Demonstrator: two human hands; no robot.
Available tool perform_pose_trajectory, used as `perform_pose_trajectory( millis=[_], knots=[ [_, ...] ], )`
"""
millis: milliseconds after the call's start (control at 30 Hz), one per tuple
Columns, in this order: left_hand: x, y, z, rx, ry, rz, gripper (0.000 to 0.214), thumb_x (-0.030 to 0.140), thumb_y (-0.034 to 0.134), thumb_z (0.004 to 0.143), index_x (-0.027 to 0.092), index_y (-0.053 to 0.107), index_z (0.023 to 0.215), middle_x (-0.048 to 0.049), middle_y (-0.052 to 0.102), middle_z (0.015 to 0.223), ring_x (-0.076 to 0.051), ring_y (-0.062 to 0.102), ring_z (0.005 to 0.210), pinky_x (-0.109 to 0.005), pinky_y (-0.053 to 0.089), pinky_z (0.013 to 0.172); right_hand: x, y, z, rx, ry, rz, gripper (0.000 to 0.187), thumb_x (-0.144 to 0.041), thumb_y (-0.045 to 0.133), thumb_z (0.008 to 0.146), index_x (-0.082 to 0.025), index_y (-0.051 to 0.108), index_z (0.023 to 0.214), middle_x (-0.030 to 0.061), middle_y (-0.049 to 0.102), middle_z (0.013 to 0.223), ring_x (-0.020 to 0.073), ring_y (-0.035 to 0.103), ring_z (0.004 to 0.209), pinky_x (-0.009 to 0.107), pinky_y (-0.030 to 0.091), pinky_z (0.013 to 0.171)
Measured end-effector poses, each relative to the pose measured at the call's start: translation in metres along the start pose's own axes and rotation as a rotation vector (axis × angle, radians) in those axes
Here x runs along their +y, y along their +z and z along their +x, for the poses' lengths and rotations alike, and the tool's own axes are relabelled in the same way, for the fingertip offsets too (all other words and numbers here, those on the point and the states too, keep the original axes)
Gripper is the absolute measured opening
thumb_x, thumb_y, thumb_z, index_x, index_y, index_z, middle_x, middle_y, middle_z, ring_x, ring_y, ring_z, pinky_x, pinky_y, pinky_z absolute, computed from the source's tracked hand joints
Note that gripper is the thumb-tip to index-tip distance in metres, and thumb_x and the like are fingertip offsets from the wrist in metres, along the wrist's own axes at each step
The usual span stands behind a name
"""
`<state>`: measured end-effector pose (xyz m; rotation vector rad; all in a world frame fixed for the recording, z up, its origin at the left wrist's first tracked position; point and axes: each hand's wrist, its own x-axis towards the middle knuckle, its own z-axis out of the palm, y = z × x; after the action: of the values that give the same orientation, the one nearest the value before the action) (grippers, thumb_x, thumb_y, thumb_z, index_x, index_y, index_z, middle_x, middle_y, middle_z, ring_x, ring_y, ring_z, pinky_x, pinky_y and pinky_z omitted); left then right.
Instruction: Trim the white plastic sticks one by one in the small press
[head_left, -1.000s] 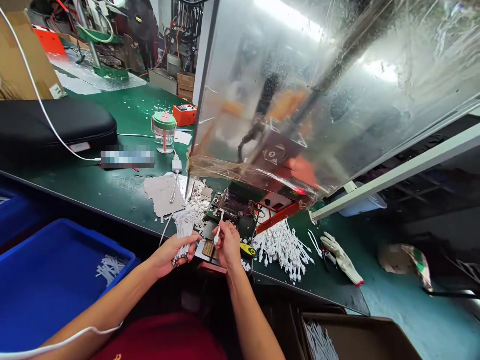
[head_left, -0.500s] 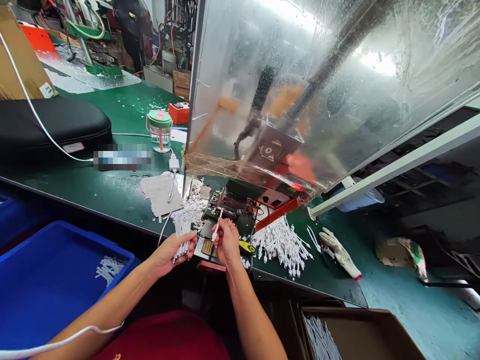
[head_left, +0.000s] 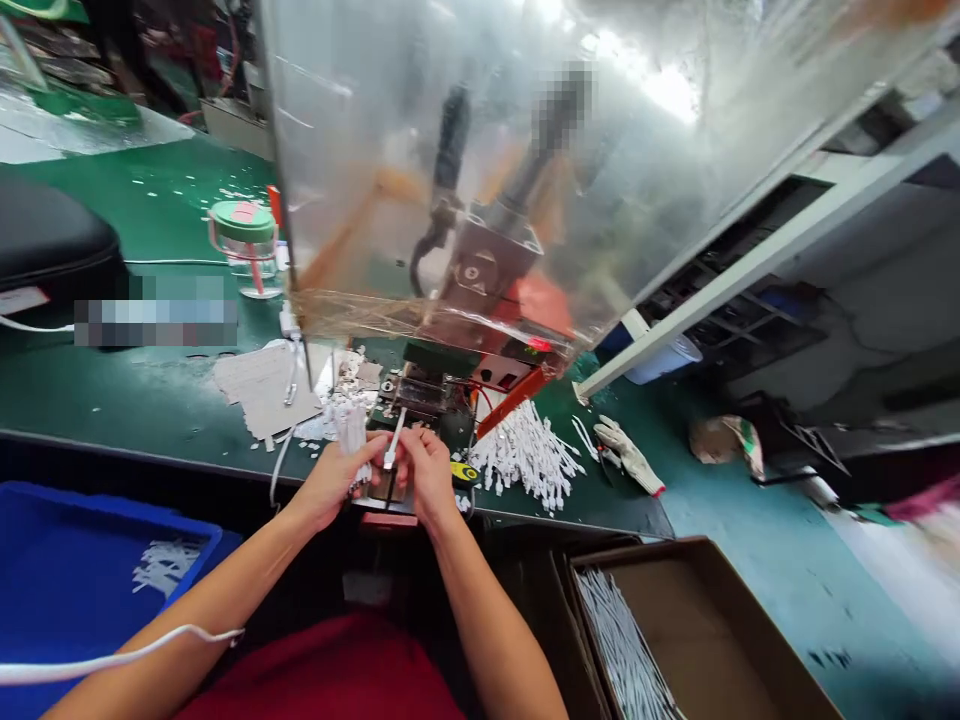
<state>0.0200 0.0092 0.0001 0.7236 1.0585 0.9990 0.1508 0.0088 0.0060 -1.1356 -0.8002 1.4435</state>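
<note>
My left hand [head_left: 330, 485] is closed round an upright bundle of short white cables [head_left: 350, 428]. Between the fingertips of my right hand [head_left: 429, 475] is a single white cable [head_left: 395, 438], its blocky white end pointing down toward me. The fingertips of both hands come close together at that end; whether the left ones touch it I cannot tell. Just beyond the cable's far tip sits a small dark metal fixture [head_left: 420, 395] of the bench machine, under a clear plastic guard [head_left: 360, 240]. To the right, a pile of similar white cables [head_left: 529, 455] lies on the green table.
Torn cardboard [head_left: 262, 385] and white scraps lie left of the fixture. A yellow-and-black tool [head_left: 463, 472] is by my right hand. Further right is a white glove [head_left: 628, 455]. A blue bin [head_left: 67, 590] and a brown box [head_left: 720, 620] hold white pieces. A lidded jar [head_left: 251, 255] stands behind.
My right hand has moved left and closer to my left hand, bringing the single cable beside the bundle. The whole view has swung to the right.
</note>
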Motion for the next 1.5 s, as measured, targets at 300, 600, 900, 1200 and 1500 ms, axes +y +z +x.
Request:
perform_pose_trajectory(
  millis=[300,600,900,1200,1500],
  knots=[
    [0.001,0.010,0.002,0.019,-0.007,0.108,0.053,0.055,0.079,0.065,0.012,0.072,0.095,-0.0003,0.059,0.063,-0.011,0.053,0.050,-0.016,0.030,0.034,-0.059,-0.173,-0.003,0.426,-0.272,-0.843,0.020,-0.037,0.059,0.081,-0.021,0.064,0.072,-0.0009,0.062,0.066,0.0149,0.054,0.060,0.024,0.042,0.057],
    [0.001,0.017,0.009,0.032,-0.011,0.121,0.050,0.055,0.077,0.068,0.013,0.069,0.093,0.0001,0.059,0.064,-0.011,0.054,0.052,-0.015,0.031,0.035,-0.102,-0.287,0.042,0.598,-0.093,-1.389,0.008,-0.011,0.058,0.072,-0.018,0.061,0.068,0.0085,0.064,0.084,0.0200,0.056,0.081,0.028,0.035,0.071],
    [0.005,0.011,-0.003,-0.082,-0.010,0.149,0.038,0.050,0.077,0.070,0.015,0.062,0.075,0.0017,0.055,0.053,-0.010,0.051,0.046,-0.014,0.028,0.034,-0.107,-0.275,0.037,0.635,-0.187,-1.040,0.007,-0.025,0.058,0.070,-0.018,0.059,0.070,-0.0003,0.059,0.060,0.0152,0.052,0.056,0.027,0.039,0.057],
    [0.017,-0.014,-0.017,-0.050,-0.026,-0.090,0.043,0.035,0.078,0.074,0.016,0.063,0.109,0.0003,0.062,0.065,-0.010,0.055,0.048,-0.012,0.029,0.031,-0.083,-0.180,-0.014,0.349,-0.161,-0.371,0.036,-0.045,0.082,0.059,-0.014,0.069,0.071,0.0018,0.064,0.060,0.0083,0.046,0.041,0.021,0.034,0.038],
    [0.010,-0.022,-0.016,-0.118,-0.116,-0.389,0.023,0.025,0.073,0.080,0.012,0.064,0.097,0.0026,0.051,0.062,-0.007,0.050,0.048,-0.009,0.030,0.029,-0.022,-0.036,-0.007,-0.004,0.058,-0.003,0.035,-0.045,0.079,0.067,-0.017,0.058,0.068,-0.0011,0.065,0.059,0.0011,0.029,0.034,0.015,0.021,0.032]
  ],
)
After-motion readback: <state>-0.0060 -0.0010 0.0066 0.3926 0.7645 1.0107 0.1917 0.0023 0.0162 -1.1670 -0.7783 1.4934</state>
